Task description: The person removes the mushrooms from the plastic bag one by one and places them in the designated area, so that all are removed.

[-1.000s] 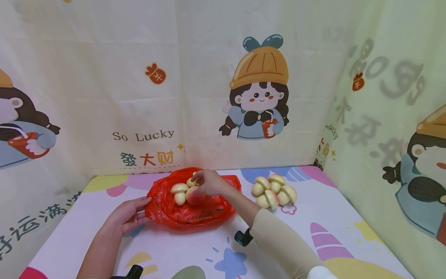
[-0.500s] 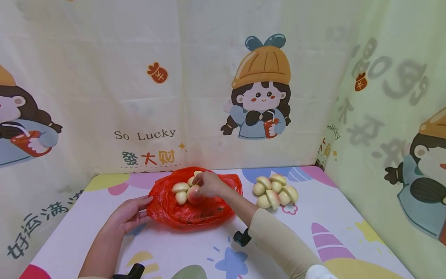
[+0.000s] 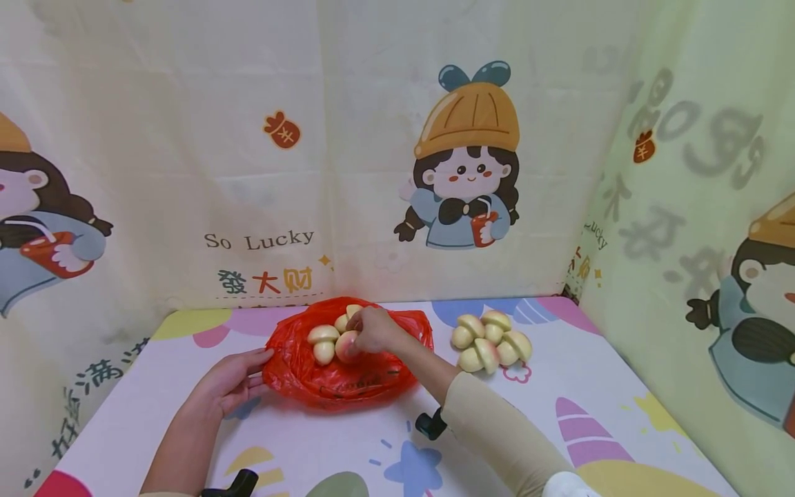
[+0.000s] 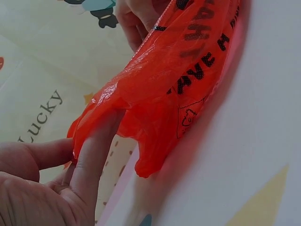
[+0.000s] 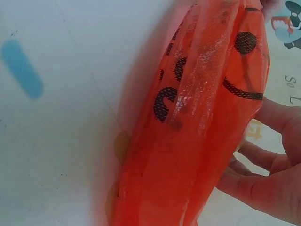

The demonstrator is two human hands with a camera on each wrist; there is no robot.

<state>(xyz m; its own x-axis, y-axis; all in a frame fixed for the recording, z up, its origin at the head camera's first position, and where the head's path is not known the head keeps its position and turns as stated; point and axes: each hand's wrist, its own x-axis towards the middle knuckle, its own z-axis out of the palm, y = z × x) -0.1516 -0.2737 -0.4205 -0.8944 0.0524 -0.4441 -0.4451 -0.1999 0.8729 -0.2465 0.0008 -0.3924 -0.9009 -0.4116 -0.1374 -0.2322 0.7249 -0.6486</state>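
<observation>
Pinching red bag (image 3: 363,393) at left rim: left grip (image 3: 231,378). Right grip (image 3: 374,331) part-curled at bagged mushrooms (image 3: 323,335), hold unclear. Looks partway: loose pile (image 3: 493,333) right of bag.

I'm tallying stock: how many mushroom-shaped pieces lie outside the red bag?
4, clustered right of the red bag: back-left piece, back-right piece, front-left piece, front-right piece. Any behind the bag would be hidden.
</observation>
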